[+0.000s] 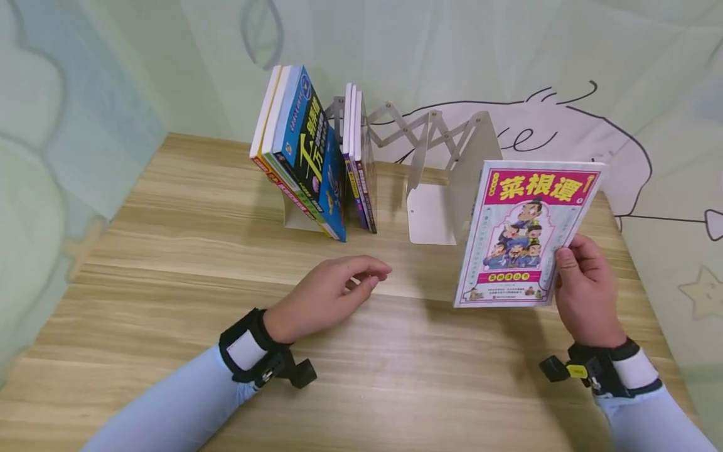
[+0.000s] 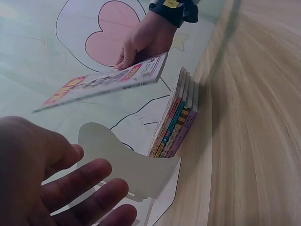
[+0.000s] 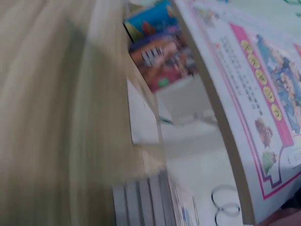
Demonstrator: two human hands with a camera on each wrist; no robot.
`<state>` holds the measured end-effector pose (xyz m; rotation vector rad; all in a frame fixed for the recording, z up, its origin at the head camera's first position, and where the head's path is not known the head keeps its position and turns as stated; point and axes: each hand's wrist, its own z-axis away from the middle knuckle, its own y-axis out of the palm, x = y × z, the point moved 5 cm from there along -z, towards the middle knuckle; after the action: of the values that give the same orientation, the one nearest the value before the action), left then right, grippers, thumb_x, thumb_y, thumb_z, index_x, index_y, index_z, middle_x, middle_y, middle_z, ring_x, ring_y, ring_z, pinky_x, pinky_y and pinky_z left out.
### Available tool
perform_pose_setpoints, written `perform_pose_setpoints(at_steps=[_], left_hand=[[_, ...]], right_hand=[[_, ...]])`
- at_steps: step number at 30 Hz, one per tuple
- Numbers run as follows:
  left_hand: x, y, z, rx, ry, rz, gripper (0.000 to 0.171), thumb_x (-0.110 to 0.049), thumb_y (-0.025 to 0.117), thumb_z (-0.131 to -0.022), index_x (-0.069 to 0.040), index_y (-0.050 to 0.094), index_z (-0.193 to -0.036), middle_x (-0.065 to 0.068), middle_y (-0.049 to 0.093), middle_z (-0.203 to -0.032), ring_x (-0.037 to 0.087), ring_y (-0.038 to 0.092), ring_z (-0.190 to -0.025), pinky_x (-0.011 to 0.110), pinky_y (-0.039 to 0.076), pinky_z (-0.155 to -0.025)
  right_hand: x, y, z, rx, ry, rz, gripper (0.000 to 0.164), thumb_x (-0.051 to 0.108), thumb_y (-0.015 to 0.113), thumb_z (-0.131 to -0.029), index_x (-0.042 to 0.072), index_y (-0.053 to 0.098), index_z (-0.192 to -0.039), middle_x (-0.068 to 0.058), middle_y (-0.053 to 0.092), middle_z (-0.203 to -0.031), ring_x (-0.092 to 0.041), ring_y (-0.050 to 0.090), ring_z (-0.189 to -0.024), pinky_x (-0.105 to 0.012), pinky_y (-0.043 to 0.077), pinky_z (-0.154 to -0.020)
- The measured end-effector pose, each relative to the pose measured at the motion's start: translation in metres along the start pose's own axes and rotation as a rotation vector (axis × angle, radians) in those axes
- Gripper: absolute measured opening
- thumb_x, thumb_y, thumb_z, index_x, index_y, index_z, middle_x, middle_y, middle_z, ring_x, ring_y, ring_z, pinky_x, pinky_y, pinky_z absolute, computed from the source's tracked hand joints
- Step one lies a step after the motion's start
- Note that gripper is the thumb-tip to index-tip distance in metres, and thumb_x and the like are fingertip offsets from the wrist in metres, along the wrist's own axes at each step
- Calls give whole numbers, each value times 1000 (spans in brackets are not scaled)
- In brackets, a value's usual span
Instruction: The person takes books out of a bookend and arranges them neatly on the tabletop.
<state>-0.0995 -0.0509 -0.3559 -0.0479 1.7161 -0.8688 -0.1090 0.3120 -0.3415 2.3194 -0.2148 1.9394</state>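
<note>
My right hand (image 1: pixel 590 292) grips a thin pink-and-white book (image 1: pixel 525 232) by its right edge, thumb on the cover. It holds the book tilted up above the table, in front of the rack's right end. My left hand (image 1: pixel 324 292) hovers over the table with loosely bent fingers, holding nothing. Behind it stands a white expanding book rack (image 1: pixel 432 216) with a criss-cross metal lattice. Larger books (image 1: pixel 305 150) lean at its left end, and several thin books (image 1: pixel 358 157) stand beside them. The left wrist view shows more thin books (image 2: pixel 176 117) beyond a white rack panel (image 2: pixel 127 165).
The wood-grain table (image 1: pixel 169 276) reaches back to a pale patterned wall cloth (image 1: pixel 192 56) on the far side and at both sides. Between the thin books and the rack's right panel (image 1: pixel 480 150) lies a gap with a white base plate.
</note>
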Motion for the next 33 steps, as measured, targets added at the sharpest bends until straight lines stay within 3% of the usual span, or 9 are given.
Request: perform_pose_setpoints(at_steps=[6, 12, 19, 28, 30, 33], left_hand=[[3, 0, 2, -4, -13, -8, 26, -20, 56, -103, -18, 67, -127, -8, 68, -118, 4, 63, -106, 23, 56, -84], [4, -2, 3, 1, -23, -18, 26, -21, 56, -103, -19, 66, -127, -8, 68, -119, 4, 63, -105, 23, 56, -84], [6, -1, 4, 15, -39, -16, 24, -20, 57, -103, -19, 67, -125, -8, 68, -117, 4, 63, -103, 24, 56, -84], [7, 1, 3, 20, -55, -31, 29, -22, 58, -102, -16, 62, -130, -5, 69, -115, 5, 64, -103, 31, 56, -89], [7, 2, 2, 23, -59, -26, 32, -23, 58, -102, -16, 59, -133, -2, 70, -114, 6, 64, -103, 35, 56, -91], [8, 3, 2, 31, -60, -22, 34, -22, 58, -102, -15, 57, -135, 2, 70, -114, 8, 66, -103, 39, 57, -90]], right_hand=[[-7, -32, -17, -128, 24, -105, 38, 16, 56, -101, -4, 56, -133, -12, 58, -127, -21, 60, -109, -19, 56, -86], [-18, -59, -28, -224, 156, -7, 44, 21, 57, -100, 1, 56, -138, -5, 58, -127, -15, 59, -104, -13, 55, -79], [-35, -70, -34, -192, 371, 199, 54, 36, 57, -99, 12, 52, -146, 6, 54, -115, -8, 58, -93, -13, 56, -67], [-46, -74, -47, -151, 514, 500, 66, 50, 54, -97, 24, 39, -155, 9, 49, -111, -4, 62, -84, -18, 57, -66], [-47, -75, -49, -135, 529, 520, 71, 53, 57, -95, 28, 34, -157, 2, 50, -119, -9, 63, -91, -19, 58, -68], [-48, -74, -52, -62, 513, 633, 80, 56, 59, -93, 30, 23, -160, -13, 43, -147, -26, 57, -121, -30, 58, -89]])
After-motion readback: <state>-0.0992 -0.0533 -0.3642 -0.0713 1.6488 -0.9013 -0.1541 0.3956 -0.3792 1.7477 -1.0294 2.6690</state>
